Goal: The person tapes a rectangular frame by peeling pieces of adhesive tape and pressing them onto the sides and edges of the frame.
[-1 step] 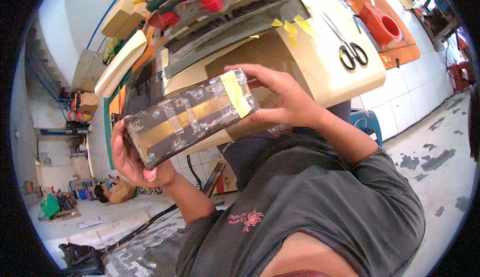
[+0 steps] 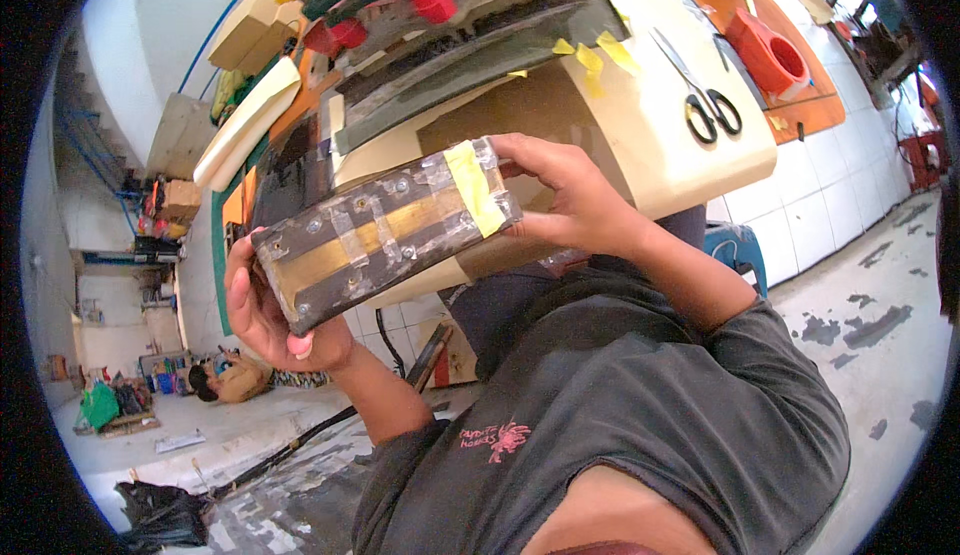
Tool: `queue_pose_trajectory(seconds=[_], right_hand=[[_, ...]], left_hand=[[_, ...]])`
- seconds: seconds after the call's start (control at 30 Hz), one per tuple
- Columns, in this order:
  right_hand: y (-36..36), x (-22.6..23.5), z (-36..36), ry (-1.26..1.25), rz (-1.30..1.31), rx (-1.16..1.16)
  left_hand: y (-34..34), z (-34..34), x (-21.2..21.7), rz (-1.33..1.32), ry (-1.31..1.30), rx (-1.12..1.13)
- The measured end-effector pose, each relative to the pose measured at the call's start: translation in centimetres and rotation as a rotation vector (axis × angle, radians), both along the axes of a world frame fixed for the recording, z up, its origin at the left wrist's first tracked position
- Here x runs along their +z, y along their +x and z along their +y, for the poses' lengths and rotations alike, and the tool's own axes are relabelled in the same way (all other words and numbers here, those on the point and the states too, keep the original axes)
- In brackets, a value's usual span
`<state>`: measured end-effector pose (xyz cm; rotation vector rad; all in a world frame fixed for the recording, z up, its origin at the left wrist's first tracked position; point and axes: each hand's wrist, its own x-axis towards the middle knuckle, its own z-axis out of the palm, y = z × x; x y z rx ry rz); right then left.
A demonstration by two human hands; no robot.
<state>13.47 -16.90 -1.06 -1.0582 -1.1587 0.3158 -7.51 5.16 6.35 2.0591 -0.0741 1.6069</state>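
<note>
By the papered bench's (image 2: 740, 170) right corner scissors (image 2: 703, 105) are lying, while my left hand (image 2: 280, 320) and right hand (image 2: 575, 195) are clamping the block (image 2: 415, 217), yellow tape (image 2: 473, 193) already crossing just one end.

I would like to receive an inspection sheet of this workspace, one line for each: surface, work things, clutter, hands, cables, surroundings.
Surface: cream paper covers part of the worktop.
Work things: dark block held up, tilted, with a brass-coloured strip, screw heads and yellow tape across its right end.
Clutter: black-handled scissors and yellow scraps on the paper; red hollow object beyond.
Hands: left hand grips the block's left end; right hand grips its right end.
Cables: thin dark curved line below the block, perhaps a cable; ends unclear.
Surroundings: another person low at far left; worn floor at right.
</note>
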Motion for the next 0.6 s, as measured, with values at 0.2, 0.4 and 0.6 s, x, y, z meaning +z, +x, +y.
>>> queue_pose_trajectory(seconds=[0.2, 0.4, 0.6], right_hand=[[0.1, 0.7, 1.8, 0.018, -0.097, -0.139], [0.2, 3.4, 0.4, 0.096, -0.190, -0.213], [0.1, 5.5, -1.5, 0.073, -0.248, -0.282]], left_hand=[[-0.3, 1.2, 0.0, -0.064, -0.101, 0.022], [0.1, 1.3, -0.4, -0.201, -0.333, -0.078], [3.3, 0.4, -2.4, -0.245, -0.588, -0.327]])
